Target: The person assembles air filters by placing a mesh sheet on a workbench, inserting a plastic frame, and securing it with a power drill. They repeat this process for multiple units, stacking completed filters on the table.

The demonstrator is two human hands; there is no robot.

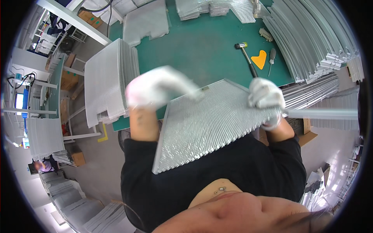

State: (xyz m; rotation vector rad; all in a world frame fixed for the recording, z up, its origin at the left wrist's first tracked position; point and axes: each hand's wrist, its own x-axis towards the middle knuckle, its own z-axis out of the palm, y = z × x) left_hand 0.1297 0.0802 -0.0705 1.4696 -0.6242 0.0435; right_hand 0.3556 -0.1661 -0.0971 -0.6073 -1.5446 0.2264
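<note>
Setting: green workbench (202, 42) in a workshop, stacked mesh sheets (107, 79) at its left edge.
Panel: silver honeycomb-mesh panel (210, 120), metal-framed, tilted between bench edge and torso.
Left hand: gloved left hand (155, 88), motion-blurred over the panel's top corner; finger state cannot be told.
Right hand: gloved right hand (266, 99), fingers curled tight around the right edge.
Technique: steady the frame before pressing.
Tools: mallet (246, 56), orange scraper (259, 59), screwdriver (272, 60).
</note>
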